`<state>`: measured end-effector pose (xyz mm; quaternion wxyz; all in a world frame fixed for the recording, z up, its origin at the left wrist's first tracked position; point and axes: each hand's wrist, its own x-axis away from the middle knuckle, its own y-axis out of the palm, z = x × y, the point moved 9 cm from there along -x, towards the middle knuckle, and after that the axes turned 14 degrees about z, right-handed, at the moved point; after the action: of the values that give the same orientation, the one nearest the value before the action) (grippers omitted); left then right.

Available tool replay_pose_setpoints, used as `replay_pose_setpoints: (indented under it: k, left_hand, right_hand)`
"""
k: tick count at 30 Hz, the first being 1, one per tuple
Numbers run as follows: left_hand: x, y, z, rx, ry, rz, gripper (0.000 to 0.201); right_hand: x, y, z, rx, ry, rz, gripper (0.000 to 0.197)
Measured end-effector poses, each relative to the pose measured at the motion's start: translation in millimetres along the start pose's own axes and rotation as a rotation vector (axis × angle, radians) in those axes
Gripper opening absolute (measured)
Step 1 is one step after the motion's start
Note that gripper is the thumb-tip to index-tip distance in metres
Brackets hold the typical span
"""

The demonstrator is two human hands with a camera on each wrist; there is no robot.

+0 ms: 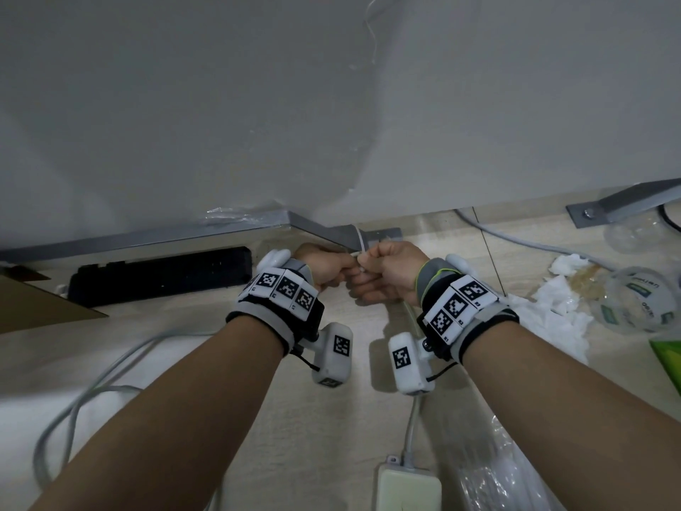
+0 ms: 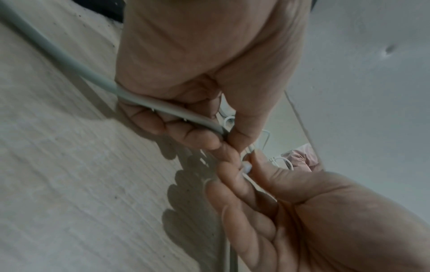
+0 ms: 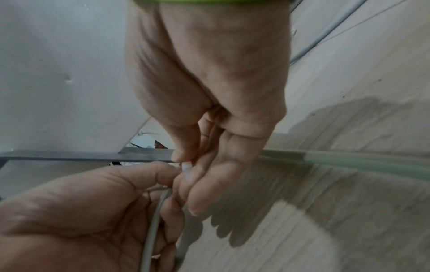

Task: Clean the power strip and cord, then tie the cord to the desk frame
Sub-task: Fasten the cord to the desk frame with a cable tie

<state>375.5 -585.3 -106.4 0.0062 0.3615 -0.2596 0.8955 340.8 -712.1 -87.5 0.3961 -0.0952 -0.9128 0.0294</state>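
Under the desk, both hands meet at the grey metal desk frame. A white zip tie loops around that bar. My left hand curls round the grey cord and pinches the tie's strap. My right hand pinches the tie's small white head between thumb and forefinger. The cord runs down to the white power strip on the floor at the bottom edge. More grey cord loops on the floor at the left.
A long black box lies on the floor by the wall at the left, with a cardboard piece beside it. Crumpled tissue and clear plastic cups lie at the right. A second frame bracket stands far right.
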Motion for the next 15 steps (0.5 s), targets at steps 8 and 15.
replay_pose_setpoints:
  k: [8, 15]
  left_hand:
    - [3.8, -5.4, 9.7, -0.020, 0.122, 0.049, 0.020]
    - [18.3, -7.9, 14.9, -0.051, 0.432, 0.179, 0.021]
  right_hand:
    - [3.2, -11.1, 4.7, -0.141, -0.123, 0.099, 0.013]
    - [8.2, -16.1, 23.5, -0.067, 0.046, 0.172, 0.016]
